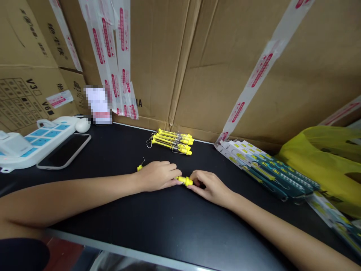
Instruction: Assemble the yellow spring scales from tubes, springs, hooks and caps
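Had this yellow tool (184, 180) in my grip, lying kinda sideways mid-scene, chunky collared yellow end to the right and slightly nearer, thin bent wire at the left end, middle mostly covered up.

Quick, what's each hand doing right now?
Left hand: closed, holding a slim yellow plastic tool.
Right hand: fingers curled at its end; whether they grip it cannot be told.

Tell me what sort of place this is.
Probably a makeshift indoor work corner: taped cardboard stands like a wall behind a black table, and a power strip lies on the table's left side.
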Demonstrator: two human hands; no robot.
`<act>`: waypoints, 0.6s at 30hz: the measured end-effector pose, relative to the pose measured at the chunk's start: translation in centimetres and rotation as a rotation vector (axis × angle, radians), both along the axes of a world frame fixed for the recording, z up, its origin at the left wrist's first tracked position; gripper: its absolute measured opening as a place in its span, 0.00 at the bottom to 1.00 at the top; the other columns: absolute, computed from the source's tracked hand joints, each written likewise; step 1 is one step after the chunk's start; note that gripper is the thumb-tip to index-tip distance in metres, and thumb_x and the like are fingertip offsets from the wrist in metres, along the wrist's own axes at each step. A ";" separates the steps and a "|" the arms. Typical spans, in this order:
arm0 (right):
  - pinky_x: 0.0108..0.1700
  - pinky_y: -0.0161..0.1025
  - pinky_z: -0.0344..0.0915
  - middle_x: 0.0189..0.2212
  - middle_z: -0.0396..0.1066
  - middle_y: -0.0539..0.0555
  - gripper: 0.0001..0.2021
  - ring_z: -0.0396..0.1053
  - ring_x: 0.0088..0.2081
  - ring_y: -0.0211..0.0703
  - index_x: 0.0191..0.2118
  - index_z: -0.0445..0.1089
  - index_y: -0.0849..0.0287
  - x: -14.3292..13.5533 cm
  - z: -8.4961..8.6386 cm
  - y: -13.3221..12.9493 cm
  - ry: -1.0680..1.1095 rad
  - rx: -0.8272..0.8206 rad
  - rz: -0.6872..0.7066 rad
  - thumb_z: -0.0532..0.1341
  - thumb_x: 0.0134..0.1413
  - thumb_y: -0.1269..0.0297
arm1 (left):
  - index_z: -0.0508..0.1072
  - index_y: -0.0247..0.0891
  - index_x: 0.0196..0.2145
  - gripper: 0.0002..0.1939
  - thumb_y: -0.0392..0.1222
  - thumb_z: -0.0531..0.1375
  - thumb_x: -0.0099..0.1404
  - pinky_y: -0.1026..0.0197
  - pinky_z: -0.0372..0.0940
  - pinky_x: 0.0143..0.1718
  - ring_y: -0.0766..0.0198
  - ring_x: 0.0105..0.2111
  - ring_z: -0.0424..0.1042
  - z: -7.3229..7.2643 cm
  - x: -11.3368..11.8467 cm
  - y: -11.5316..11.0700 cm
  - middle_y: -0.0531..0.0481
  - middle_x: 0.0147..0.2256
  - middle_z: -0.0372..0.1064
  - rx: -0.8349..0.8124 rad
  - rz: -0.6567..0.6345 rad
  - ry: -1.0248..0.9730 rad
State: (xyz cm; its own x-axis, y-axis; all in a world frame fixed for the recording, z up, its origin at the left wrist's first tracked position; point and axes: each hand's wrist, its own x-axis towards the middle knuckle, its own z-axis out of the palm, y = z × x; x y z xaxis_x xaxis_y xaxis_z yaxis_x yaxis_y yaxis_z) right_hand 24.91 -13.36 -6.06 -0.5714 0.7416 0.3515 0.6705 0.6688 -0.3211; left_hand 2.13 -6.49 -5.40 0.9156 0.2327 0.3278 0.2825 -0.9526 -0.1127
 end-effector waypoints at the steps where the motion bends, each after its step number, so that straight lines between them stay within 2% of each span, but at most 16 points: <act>1: 0.27 0.32 0.56 0.23 0.60 0.48 0.09 0.58 0.24 0.35 0.33 0.59 0.58 0.0 0.1 0.0 -0.011 -0.004 -0.011 0.55 0.59 0.57 | 0.68 0.39 0.40 0.18 0.51 0.44 0.71 0.63 0.56 0.31 0.64 0.31 0.64 0.0 0.0 0.0 0.52 0.32 0.66 -0.002 -0.001 0.001; 4: 0.29 0.34 0.57 0.24 0.61 0.48 0.11 0.59 0.25 0.37 0.35 0.59 0.58 -0.1 0.3 0.1 -0.069 -0.009 -0.045 0.55 0.59 0.55 | 0.68 0.40 0.41 0.18 0.51 0.43 0.71 0.63 0.56 0.31 0.64 0.31 0.64 0.0 0.0 0.0 0.52 0.32 0.66 -0.010 0.003 -0.001; 10: 0.36 0.37 0.60 0.28 0.67 0.53 0.11 0.64 0.30 0.40 0.34 0.63 0.58 0.0 0.4 0.1 -0.127 0.002 -0.003 0.48 0.64 0.61 | 0.68 0.40 0.41 0.18 0.50 0.43 0.71 0.62 0.56 0.31 0.64 0.32 0.65 0.2 0.0 -0.1 0.52 0.33 0.66 0.001 -0.004 0.013; 18: 0.28 0.33 0.57 0.25 0.61 0.49 0.07 0.59 0.26 0.36 0.32 0.58 0.58 0.1 -0.1 0.0 0.011 0.039 0.039 0.54 0.61 0.63 | 0.68 0.40 0.40 0.17 0.50 0.44 0.71 0.62 0.56 0.31 0.65 0.32 0.65 0.0 0.0 0.0 0.53 0.32 0.65 -0.001 -0.002 -0.004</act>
State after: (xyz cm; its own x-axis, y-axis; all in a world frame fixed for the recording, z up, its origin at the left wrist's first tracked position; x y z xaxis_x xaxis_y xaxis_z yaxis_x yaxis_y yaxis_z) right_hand 25.02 -13.37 -6.20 -0.5958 0.7045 0.3855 0.6403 0.7065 -0.3014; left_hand 2.18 -6.48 -5.38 0.9148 0.2307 0.3314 0.2807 -0.9534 -0.1110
